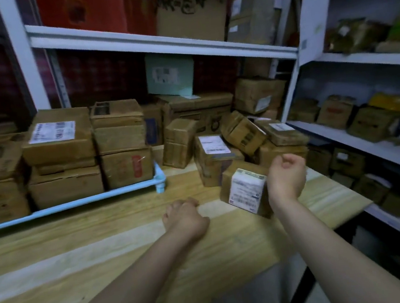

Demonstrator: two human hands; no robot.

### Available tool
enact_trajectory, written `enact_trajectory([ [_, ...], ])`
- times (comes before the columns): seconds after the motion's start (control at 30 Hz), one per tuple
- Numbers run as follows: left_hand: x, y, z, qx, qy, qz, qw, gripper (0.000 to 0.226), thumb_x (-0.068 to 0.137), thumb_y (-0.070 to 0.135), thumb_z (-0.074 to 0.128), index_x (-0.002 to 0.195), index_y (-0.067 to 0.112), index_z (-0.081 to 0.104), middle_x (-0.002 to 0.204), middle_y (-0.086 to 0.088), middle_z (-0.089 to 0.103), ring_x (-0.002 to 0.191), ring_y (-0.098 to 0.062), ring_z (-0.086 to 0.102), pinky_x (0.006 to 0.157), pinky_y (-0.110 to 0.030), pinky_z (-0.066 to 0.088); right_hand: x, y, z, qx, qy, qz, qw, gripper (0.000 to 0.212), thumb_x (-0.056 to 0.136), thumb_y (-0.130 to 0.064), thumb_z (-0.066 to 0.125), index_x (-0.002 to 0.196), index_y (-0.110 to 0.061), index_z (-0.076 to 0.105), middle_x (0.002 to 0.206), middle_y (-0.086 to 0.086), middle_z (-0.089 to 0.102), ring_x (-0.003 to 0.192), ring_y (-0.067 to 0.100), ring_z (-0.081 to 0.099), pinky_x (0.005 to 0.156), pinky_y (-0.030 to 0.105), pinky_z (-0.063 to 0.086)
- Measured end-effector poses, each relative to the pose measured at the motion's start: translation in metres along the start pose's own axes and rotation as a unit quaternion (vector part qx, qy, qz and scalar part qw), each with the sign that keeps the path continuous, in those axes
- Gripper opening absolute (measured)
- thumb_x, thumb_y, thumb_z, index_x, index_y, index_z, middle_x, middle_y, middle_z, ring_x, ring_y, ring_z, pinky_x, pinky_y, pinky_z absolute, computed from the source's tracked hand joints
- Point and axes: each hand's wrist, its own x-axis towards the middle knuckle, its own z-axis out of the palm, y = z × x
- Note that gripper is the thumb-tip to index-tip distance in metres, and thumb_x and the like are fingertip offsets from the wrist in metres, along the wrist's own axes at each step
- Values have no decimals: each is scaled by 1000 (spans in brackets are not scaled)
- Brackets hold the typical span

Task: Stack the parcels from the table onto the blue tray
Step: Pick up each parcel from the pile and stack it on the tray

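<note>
From the head view, the left hand (185, 217) rests on the wooden table (105, 247), fingers curled into a fist and holding nothing. The right hand (287, 179) touches the side of a tilted, white-labelled small parcel (245, 191); I cannot tell whether its hidden fingers grasp it. A one-sided hold could drop it, and the blue tray (76, 203) already carries uneven cartons (61, 153) that might topple.
</note>
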Motion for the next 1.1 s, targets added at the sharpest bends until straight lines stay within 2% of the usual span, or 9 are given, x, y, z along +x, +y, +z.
enact_trajectory([
  [0.1, 0, 4, 6, 24, 0, -15, 1000, 56, 84, 44, 64, 137, 36, 47, 149, -2, 33, 138, -26, 27, 112, -39, 22, 19, 26, -7, -72, -49, 89, 992, 44, 94, -47, 56, 129, -21, 54, 137, 12, 52, 129, 36, 47, 107, 50, 42],
  [0.23, 3, 11, 6, 34, -9, -30, 999, 68, 81, 44, 67, 142, 37, 39, 149, -5, 33, 137, -29, 27, 109, -41, 24, 15, 40, -5, 8, -175, 152, 973, 58, 90, -59, 54, 137, -25, 51, 133, 8, 61, 119, 32, 57, 105, 51, 46],
  [0.4, 5, 16, 4, -42, 35, -53, 997, 76, 82, 45, 67, 147, 35, 29, 152, -3, 33, 138, -30, 30, 109, -43, 25, 9, 34, -2, 49, -214, 141, 965, 34, 99, -30, 57, 132, -22, 57, 124, 1, 62, 111, 21, 59, 102, 41, 49],
  [0.57, 13, 6, 4, -124, 109, -83, 983, 62, 88, 37, 62, 142, 20, 36, 147, -7, 42, 134, -33, 38, 109, -47, 33, -8, 20, 11, 80, -318, 163, 930, 14, 103, -26, 51, 114, -22, 59, 101, -4, 64, 91, 10, 61, 89, 38, 57],
  [0.7, 20, -7, -1, -155, 129, -105, 974, 80, 87, 35, 66, 152, 19, 22, 150, -13, 35, 139, -32, 34, 114, -43, 30, -5, 22, 29, 50, -257, 123, 957, 17, 100, -27, 54, 114, -21, 62, 111, 3, 68, 98, 21, 65, 91, 42, 57],
  [0.8, 24, -10, -4, -95, 83, -124, 984, 83, 84, 37, 69, 152, 21, 23, 151, -13, 33, 139, -32, 30, 113, -41, 28, 6, 20, 34, 26, -200, 104, 974, 23, 98, -22, 57, 120, -17, 61, 105, -2, 62, 101, 21, 59, 94, 36, 48],
  [0.87, 26, -10, -4, -57, 54, -123, 989, 84, 82, 36, 70, 151, 23, 24, 152, -11, 29, 139, -31, 27, 113, -40, 26, 13, 17, 39, 7, -218, 103, 971, 27, 98, -21, 59, 125, -17, 59, 105, -2, 61, 102, 20, 57, 98, 37, 47],
  [1.0, 29, -13, -3, -31, 43, -123, 991, 85, 79, 36, 73, 150, 25, 26, 153, -9, 26, 139, -30, 24, 114, -37, 24, 20, 3, 58, -21, -263, 135, 955, 52, 97, -40, 60, 138, -9, 52, 135, 9, 59, 123, 31, 55, 104, 39, 43],
  [1.1, 30, -17, -3, -37, 41, -116, 992, 89, 77, 41, 75, 150, 28, 26, 153, -8, 25, 139, -30, 24, 114, -37, 25, 22, -6, 72, -28, -289, 180, 940, 66, 93, -54, 60, 135, -5, 51, 131, 9, 60, 120, 33, 58, 101, 36, 45],
])
